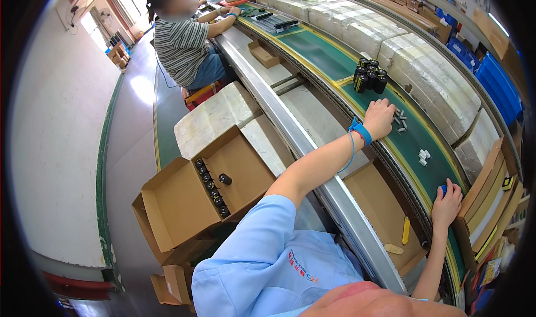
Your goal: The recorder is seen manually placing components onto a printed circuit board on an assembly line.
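Note:
My left hand (379, 118), with a blue strap on its wrist, is over the green conveyor belt. Its fingers curl downward, and what they may hold is hidden. Beside its fingertips lie several small grey cylinders (401, 118). Several black cylindrical cells (371, 77) stand in a cluster just beyond. Farther down the belt, to the right, is a little group of white cylinders (424, 156). My right hand (448, 204) is closed low over the belt, with a small blue object (443, 189) showing between its thumb and fingers; its kind cannot be made out.
A metal rail (290, 127) runs along the belt's near side. An open cardboard box (245, 166) with several black cells sits at my left. White foam blocks (430, 77) line the far side. A yellow-handled tool (406, 230) lies in a cardboard tray. Another person (184, 49) works up the line.

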A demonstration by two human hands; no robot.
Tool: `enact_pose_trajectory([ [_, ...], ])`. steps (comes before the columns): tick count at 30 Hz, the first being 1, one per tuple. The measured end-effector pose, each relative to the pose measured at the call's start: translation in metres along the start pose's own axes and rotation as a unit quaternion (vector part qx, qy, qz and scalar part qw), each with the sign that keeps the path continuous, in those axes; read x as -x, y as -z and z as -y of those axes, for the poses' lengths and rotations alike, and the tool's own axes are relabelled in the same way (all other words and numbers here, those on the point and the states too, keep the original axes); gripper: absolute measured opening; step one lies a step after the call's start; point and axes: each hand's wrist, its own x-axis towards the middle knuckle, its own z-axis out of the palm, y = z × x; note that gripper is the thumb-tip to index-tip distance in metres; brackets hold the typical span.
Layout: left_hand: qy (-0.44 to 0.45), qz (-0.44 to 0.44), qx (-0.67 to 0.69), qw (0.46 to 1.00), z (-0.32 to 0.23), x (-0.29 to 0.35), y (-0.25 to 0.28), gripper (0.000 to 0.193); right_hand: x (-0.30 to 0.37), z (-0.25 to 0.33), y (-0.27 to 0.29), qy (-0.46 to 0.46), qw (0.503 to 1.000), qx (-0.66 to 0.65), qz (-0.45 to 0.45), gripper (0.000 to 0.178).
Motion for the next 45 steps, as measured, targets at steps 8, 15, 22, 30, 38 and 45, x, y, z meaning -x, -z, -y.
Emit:
enact_pose_trajectory([
  [8,-0.016,0.034,0.017,0.999,0.007,-0.002,-0.001,0.023,0.0,-0.006,-0.002,0.037,0.999,-0.027,-0.008,0.03],
  [15,-0.028,0.022,0.035,0.999,0.002,-0.002,0.001,0.02,-0.001,-0.007,0.001,0.087,0.986,-0.14,-0.032,0.024],
  [22,-0.032,0.042,0.041,0.998,0.002,-0.001,0.003,0.017,0.002,0.006,0.014,0.14,0.976,-0.153,-0.066,0.024],
  [30,-0.033,0.041,0.043,0.998,0.0,-0.001,0.005,0.017,0.001,0.004,0.011,0.159,0.972,-0.165,-0.06,0.016],
  [38,-0.017,0.042,0.05,0.998,0.001,0.001,0.006,0.02,0.003,0.007,0.016,0.198,0.967,-0.14,-0.08,0.019],
  [45,-0.027,0.038,0.052,0.998,0.0,0.003,0.006,0.022,0.009,0.003,0.018,0.044,0.919,-0.382,-0.082,0.024],
])
